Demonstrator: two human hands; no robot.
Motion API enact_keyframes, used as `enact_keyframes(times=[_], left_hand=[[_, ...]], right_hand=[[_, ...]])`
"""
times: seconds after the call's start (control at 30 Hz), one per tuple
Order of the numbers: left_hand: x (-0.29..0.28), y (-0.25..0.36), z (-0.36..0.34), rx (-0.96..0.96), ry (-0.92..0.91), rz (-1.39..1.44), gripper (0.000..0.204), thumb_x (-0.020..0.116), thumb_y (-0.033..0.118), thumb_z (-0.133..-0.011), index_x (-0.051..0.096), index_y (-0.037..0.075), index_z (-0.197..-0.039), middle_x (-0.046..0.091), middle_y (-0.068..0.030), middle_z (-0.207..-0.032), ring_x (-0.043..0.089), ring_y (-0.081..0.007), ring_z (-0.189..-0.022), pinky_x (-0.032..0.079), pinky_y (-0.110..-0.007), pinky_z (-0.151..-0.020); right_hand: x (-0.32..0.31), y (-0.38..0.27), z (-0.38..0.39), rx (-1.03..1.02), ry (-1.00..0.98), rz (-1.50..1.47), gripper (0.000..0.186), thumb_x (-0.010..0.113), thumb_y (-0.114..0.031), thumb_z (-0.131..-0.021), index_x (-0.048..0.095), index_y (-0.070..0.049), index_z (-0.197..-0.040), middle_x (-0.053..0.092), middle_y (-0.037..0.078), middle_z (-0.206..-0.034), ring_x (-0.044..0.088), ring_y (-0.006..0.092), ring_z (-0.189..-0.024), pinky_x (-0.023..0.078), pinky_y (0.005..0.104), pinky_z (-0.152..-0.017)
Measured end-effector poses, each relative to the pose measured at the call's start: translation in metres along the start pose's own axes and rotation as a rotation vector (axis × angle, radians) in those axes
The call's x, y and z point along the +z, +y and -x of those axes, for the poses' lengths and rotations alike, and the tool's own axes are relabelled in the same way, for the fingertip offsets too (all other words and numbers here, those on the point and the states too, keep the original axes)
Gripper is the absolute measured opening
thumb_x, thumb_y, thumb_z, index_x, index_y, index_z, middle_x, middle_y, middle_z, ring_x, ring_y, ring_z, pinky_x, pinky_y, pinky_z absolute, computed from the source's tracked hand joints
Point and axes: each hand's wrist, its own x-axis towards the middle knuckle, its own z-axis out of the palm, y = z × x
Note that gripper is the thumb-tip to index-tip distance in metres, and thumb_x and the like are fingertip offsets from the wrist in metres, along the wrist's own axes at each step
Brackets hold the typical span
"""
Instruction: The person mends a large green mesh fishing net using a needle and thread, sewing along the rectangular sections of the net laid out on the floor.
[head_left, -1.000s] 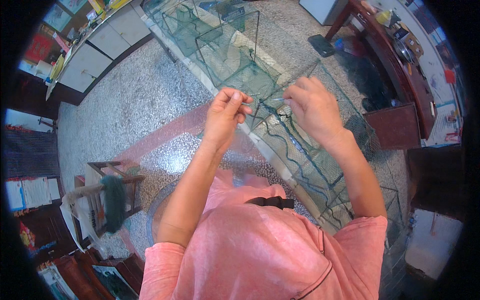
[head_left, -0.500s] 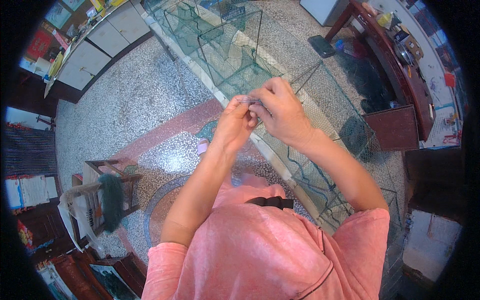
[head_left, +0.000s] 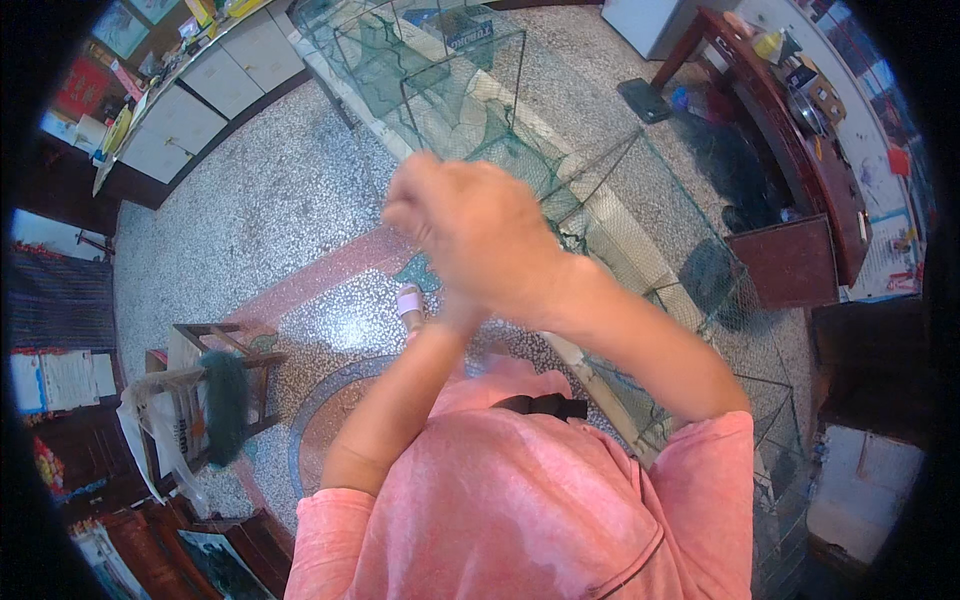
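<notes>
My right hand (head_left: 475, 230) crosses in front of my left hand, above the floor beside a long green mesh net trap (head_left: 470, 130). The right fingers are curled in and a little blurred; what they hold, if anything, does not show. Behind it my left hand is hidden, and only its wrist and forearm (head_left: 400, 400) come into sight. The trap has dark rectangular frames with netting stretched between them. It lies along a pale bench or board, running from the far left to the near right.
On the left, a wooden stool (head_left: 265, 370) carries a bundle of dark green netting (head_left: 226, 405) and a plastic bag (head_left: 160, 440). A red-brown desk (head_left: 790, 130) stands at the right. White cabinets (head_left: 185, 125) line the far left. A foot in a pale shoe (head_left: 409, 300) is below my hands.
My right hand has swung left across my left hand and now covers it. The thin strand seen between the fingertips before is out of sight.
</notes>
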Motion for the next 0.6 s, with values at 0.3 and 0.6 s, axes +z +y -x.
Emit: enact_keyframes(times=[0.3, 0.6], left_hand=[[-0.006, 0.005, -0.014, 0.433, -0.275, -0.527, 0.013, 0.061, 0.011, -0.087, 0.060, 0.006, -0.099, 0.051, -0.0067, -0.122, 0.054, -0.0167, -0.103, 0.041, -0.031, -0.091], [-0.040, 0.024, -0.026, -0.094, -0.332, 0.090, 0.015, 0.055, 0.020, -0.090, 0.059, 0.007, -0.084, 0.061, -0.0068, -0.103, 0.055, -0.0151, -0.096, 0.042, -0.030, -0.088]], right_hand=[[-0.119, 0.004, -0.005, -0.067, 0.274, -0.822, 0.012, 0.047, -0.010, -0.096, 0.047, -0.003, -0.105, 0.047, 0.001, -0.065, 0.050, 0.0108, -0.056, 0.049, 0.0258, -0.058], [-0.184, 0.036, 0.032, 0.655, -0.319, 0.086, 0.012, 0.061, -0.013, -0.086, 0.065, -0.003, -0.091, 0.059, 0.001, -0.065, 0.054, 0.0062, -0.056, 0.043, 0.0216, -0.051]])
